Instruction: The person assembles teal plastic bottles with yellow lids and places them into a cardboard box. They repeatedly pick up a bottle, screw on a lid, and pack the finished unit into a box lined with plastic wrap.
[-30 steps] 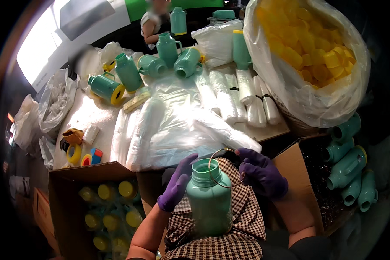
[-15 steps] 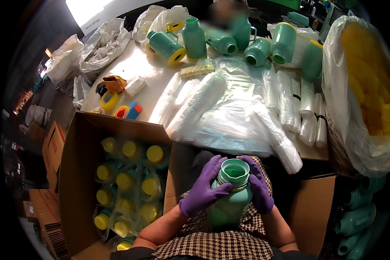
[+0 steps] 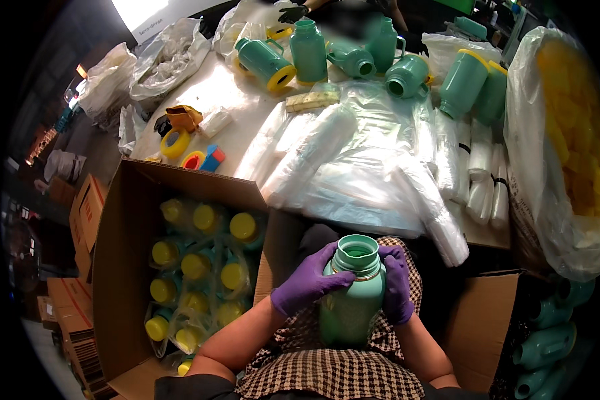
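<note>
A lidless green thermos jug (image 3: 353,303) stands upright in front of my lap, its round open mouth facing up and a thin metallic ring around its neck. My left hand (image 3: 311,280), in a purple glove, wraps the left side of the jug just below the neck, thumb lying across the shoulder. On the opposite side my right hand (image 3: 396,287), gloved the same way, grips the neck and shoulder; some of its fingers are hidden behind the jug. Beneath it lies a checked apron (image 3: 327,370).
At my left, a cardboard box (image 3: 180,175) holds several yellow-capped bottles in clear plastic. Rolled plastic bags (image 3: 317,150), tape rolls (image 3: 175,143) and several green jugs (image 3: 308,53) cover the table. A sack of yellow parts (image 3: 533,153) and another open box (image 3: 483,333) are at right. A co-worker's black-gloved hand (image 3: 293,13) shows beyond.
Both hands have settled slightly lower around the jug's neck. At the table's far right, one green jug now leans further right against its neighbour. A co-worker's gloved hand has appeared at the top.
</note>
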Demonstrator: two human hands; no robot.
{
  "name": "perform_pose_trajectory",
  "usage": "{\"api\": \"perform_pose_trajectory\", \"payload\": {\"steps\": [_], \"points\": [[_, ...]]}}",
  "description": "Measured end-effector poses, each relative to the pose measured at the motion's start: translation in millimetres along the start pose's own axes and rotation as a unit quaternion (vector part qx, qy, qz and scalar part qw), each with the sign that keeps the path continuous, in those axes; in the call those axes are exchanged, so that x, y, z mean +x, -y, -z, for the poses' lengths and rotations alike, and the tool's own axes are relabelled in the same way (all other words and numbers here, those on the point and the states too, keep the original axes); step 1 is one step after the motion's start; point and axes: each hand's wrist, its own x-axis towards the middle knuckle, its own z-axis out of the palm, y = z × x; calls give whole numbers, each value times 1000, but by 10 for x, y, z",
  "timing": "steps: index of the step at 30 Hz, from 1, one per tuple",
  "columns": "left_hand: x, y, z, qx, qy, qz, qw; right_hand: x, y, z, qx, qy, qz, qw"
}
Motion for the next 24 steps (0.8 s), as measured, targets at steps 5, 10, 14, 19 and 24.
{"api": "perform_pose_trajectory", "payload": {"steps": [5,10,14,19,24], "points": [[-72,-19,56,71,47,-47,995,-94,39,-40,-67,-2,-18,998],[-106,34,77,145,71,-48,986,-106,37,148,-107,71,-53,990],[-27,208,143,135,69,-42,987,-20,-120,334,-207,104,-32,972],[-275,637,-43,55,-65,-204,975,-302,-163,57,-7,30,12,999],[-373,394,-142,49,-122,-269,954,-268,170,-208,-71,-10,102,992]]}}
